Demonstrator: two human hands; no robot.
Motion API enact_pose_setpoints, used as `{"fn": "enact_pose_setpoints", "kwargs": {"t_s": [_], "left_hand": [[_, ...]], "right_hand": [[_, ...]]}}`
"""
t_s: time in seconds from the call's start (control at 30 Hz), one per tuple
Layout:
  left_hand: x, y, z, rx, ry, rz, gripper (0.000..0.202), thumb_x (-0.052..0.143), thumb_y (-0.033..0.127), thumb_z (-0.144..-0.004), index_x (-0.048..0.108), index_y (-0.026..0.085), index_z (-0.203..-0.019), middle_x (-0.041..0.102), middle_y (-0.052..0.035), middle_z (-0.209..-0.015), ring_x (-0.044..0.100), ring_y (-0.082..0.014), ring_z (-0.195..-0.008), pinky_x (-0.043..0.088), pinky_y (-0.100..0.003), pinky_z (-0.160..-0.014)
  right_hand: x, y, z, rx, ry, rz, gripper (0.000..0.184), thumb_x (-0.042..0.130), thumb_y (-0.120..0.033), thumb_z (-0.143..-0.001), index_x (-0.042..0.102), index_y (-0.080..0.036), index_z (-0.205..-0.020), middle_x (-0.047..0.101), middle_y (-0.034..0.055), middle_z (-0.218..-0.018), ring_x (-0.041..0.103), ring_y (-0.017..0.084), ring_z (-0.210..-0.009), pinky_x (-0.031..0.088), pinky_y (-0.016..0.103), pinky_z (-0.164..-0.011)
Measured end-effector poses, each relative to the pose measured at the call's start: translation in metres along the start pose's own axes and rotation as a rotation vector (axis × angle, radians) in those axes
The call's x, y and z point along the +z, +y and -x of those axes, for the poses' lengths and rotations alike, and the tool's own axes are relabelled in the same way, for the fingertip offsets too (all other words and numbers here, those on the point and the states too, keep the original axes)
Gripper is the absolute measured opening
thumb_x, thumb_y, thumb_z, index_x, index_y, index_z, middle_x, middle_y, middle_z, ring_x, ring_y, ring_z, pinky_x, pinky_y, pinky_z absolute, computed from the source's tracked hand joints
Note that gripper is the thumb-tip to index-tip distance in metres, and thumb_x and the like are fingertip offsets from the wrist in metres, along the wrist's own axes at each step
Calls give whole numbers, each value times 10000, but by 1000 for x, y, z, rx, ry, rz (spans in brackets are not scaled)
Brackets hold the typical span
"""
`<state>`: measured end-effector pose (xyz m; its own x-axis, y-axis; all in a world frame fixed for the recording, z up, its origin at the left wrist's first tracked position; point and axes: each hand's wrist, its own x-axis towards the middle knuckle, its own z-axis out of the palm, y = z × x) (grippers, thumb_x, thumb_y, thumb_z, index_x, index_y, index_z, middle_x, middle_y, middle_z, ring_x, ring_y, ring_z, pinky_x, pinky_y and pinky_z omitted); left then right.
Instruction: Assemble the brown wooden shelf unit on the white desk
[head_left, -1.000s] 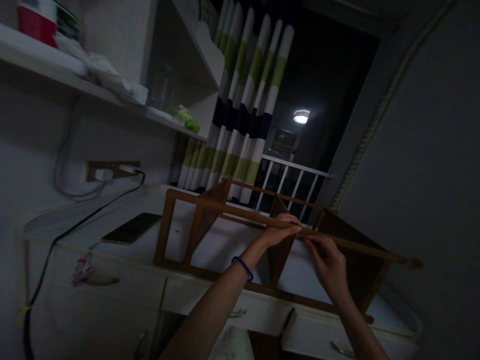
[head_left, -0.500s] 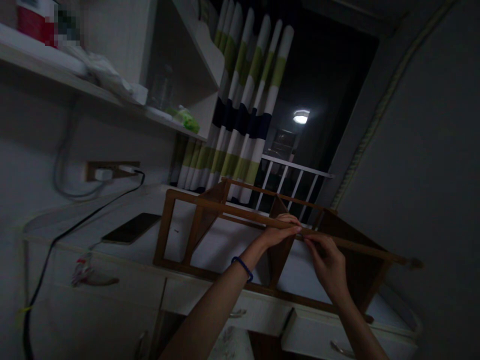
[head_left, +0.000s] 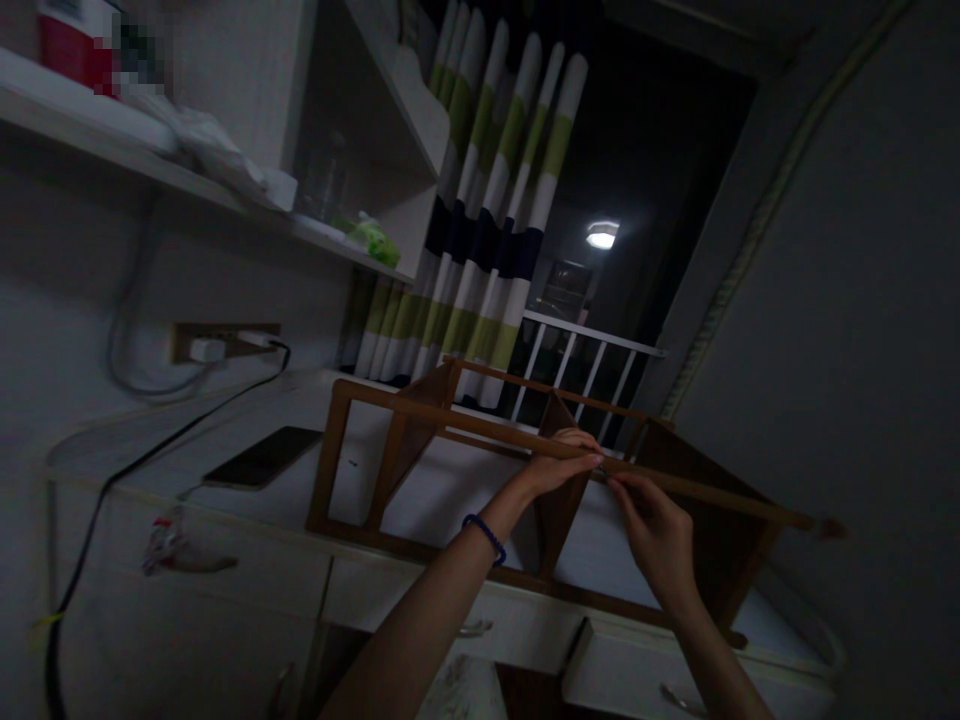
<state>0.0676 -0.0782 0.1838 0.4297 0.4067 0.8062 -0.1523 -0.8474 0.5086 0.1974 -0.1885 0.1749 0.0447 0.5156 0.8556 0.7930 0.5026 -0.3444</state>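
Note:
A brown wooden rack (head_left: 360,440) with upright dividers stands on a white desk (head_left: 465,490). My left hand (head_left: 559,465), with a blue band on its wrist, is closed over the rack's front top rail above the middle divider. My right hand (head_left: 652,530) is just right of it, fingers pinched together at the same rail, fingertips almost meeting the left hand's. What the right fingers hold is too small and dark to make out.
A dark phone (head_left: 262,457) lies on the desk at left, with a black cable (head_left: 150,450) running to a wall socket (head_left: 217,343). Shelves (head_left: 150,160) hang above. A striped curtain (head_left: 487,220) and white railing (head_left: 585,360) are behind. Drawers (head_left: 660,680) sit below.

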Motion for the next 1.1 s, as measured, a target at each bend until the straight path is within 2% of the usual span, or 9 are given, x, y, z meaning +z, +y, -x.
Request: {"fn": "enact_pose_setpoints", "kwargs": {"t_s": [0.43,0.63,0.7,0.93,1.1], "left_hand": [[0,2,0,10,27,47,168,541,306,-746,622,165,-784,600,-41,-869,499,-180,-961,336,-308,-912],[-2,2,1,13,42,83,164,544,304,-748,614,170,-810,583,-40,-890,500,-178,-946,342,-319,-904],[-2,2,1,12,47,97,159,549,304,-742,612,170,-802,579,-42,-883,501,-180,-938,348,-322,-898],[-3,4,0,-3,34,115,137,544,289,-751,606,176,-797,562,-43,-896,494,-176,-950,350,-317,-901],[-3,-1,0,-6,38,135,164,549,318,-744,603,176,-803,559,-46,-889,491,-181,-955,357,-323,-898]], "right_hand": [[2,-5,2,154,-43,-32,248,492,-420,-781,581,-195,-835,653,45,-832,618,178,-751,472,257,-649],[12,-9,4,285,-48,-184,260,522,-449,-752,461,-207,-828,637,34,-748,610,166,-630,453,226,-488],[17,-9,5,316,-62,-256,253,510,-447,-761,457,-205,-816,635,34,-744,596,152,-593,456,227,-480],[29,-11,8,316,-17,-422,251,466,-397,-797,536,-172,-882,630,88,-883,601,168,-724,496,252,-557],[29,-8,10,164,-5,-288,212,430,-297,-815,531,-171,-953,636,89,-921,611,168,-803,507,241,-602]]}}
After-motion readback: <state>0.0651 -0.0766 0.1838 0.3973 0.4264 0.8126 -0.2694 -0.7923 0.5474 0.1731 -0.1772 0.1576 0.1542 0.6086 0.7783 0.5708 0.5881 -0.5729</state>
